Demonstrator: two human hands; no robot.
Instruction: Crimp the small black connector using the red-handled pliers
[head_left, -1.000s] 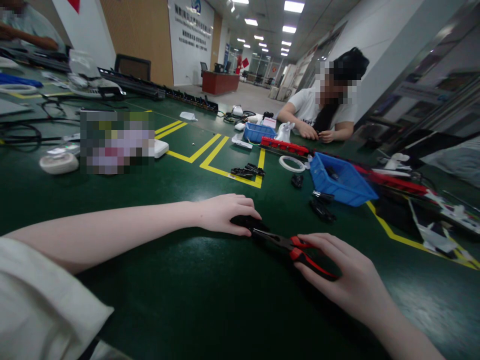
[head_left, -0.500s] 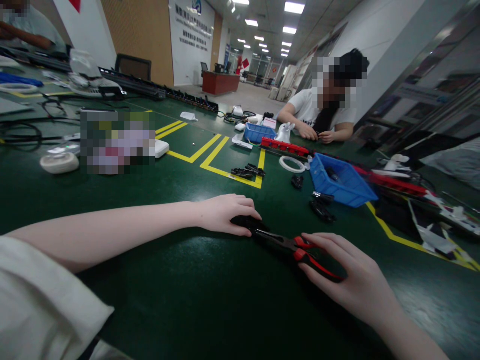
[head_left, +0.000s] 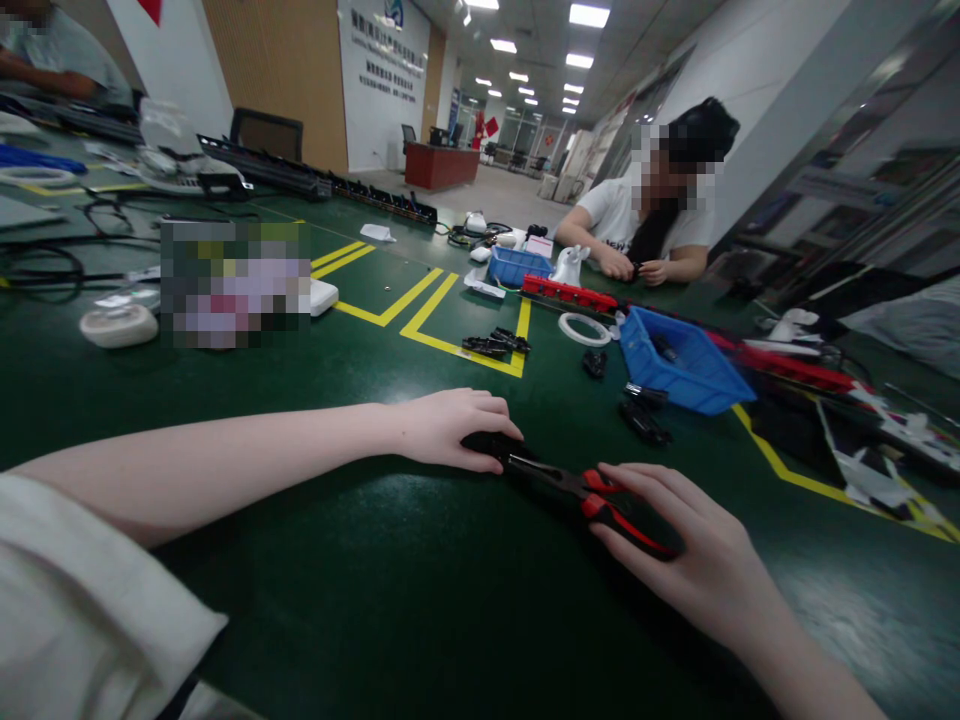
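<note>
My left hand (head_left: 461,428) rests low over the green table, its fingers closed around a small black part (head_left: 486,443). What kind of part it is, I cannot make out, since the fingers cover most of it. In my right hand (head_left: 686,540) are long-nose pliers (head_left: 592,492) with red and black handles. Their narrow jaws point left and reach the black part beside my left fingertips. Whether the jaw tips grip it or only touch it, I cannot tell.
Beyond my hands lie several black parts (head_left: 495,345) within yellow tape. Right of them are a white tape ring (head_left: 585,329), a blue bin (head_left: 686,365) and more black pieces (head_left: 645,420). A white mouse-shaped object (head_left: 118,325) is at left. A person (head_left: 637,230) sits opposite.
The pliers and my right hand have shifted slightly left, toward the black part. My left hand has stayed in place.
</note>
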